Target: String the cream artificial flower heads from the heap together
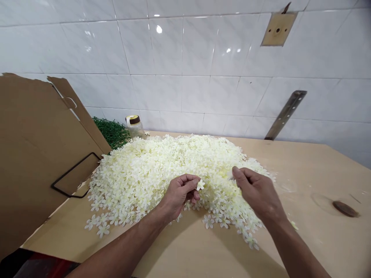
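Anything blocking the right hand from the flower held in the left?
Nothing visible stands between the right hand and the small white flower pinched in the left hand; the pile of loose flowers shows behind the gap.

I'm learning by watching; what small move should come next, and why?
Probably bring the right hand to the left hand, which pinches a white flower; the right is apart from it, near the flower pile, and blur hides whether it holds anything.

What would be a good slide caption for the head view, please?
The left hand holds a white flower, with the right hand nearby, at a heap of similar flowers.
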Action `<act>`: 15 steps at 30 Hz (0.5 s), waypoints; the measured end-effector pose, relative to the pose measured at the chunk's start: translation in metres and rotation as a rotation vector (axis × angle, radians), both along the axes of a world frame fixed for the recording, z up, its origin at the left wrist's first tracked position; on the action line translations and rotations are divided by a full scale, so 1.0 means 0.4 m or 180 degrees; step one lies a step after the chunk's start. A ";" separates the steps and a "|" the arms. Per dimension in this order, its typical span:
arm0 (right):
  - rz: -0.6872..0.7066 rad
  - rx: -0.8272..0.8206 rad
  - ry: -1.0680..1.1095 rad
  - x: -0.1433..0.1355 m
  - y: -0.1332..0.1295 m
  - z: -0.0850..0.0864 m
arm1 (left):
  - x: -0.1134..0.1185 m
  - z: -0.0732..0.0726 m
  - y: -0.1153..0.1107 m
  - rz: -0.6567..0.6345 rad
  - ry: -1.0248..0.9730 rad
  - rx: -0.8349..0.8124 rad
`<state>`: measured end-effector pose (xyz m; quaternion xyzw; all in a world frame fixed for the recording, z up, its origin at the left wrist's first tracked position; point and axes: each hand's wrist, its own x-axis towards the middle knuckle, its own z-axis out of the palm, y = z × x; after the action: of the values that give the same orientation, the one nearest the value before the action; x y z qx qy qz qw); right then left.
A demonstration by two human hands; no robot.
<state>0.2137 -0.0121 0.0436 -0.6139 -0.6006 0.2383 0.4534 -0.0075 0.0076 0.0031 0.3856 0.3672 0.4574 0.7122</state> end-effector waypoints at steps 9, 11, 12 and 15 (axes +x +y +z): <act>-0.0506 0.0195 -0.0772 0.013 0.020 -0.017 | 0.005 -0.001 -0.006 0.0106 0.0111 0.0300; 0.0092 -0.0115 -0.0418 -0.029 0.005 -0.019 | 0.008 0.006 -0.010 0.0182 0.0198 0.0400; 0.0374 -0.0264 -0.0284 -0.050 -0.002 -0.021 | 0.009 0.009 -0.011 0.0215 0.0243 0.0448; 0.0854 -0.0490 -0.0044 -0.093 -0.014 -0.027 | 0.013 0.016 -0.016 0.0235 0.0328 0.0574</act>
<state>0.1764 -0.0179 0.0326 -0.5627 -0.6603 0.3378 0.3650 -0.0023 0.0013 0.0094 0.4574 0.3746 0.4941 0.6375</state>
